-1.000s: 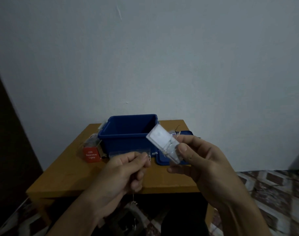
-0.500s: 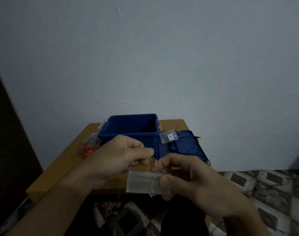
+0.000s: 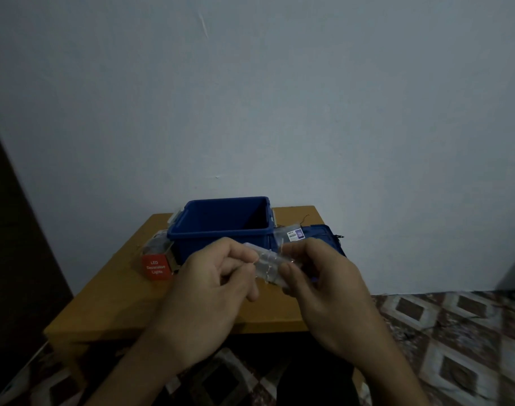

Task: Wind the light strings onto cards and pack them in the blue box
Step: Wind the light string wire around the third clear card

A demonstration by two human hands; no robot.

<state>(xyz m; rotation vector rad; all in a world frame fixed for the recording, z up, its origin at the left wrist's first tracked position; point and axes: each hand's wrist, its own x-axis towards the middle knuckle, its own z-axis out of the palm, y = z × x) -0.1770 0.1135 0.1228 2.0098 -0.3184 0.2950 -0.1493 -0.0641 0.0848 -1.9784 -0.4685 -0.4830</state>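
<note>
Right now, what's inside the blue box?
Only the dark inner walls of the blue box show, and nothing sticks up above its rim. Its near wall hides the floor, so whatever lies at the bottom cannot be seen.

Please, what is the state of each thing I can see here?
Blue box: open, on the table.
Lid: off, lying beside the box.
Clear card: held by both hands, light string on it.
Left hand: pinches card.
Right hand: grips card.
Red pack: resting on table.

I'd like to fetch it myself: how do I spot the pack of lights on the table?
Find the wooden table against the wall, then the open blue box on it. Left of that box lies a small pack, the only red-fronted thing, with white lettering.
</note>
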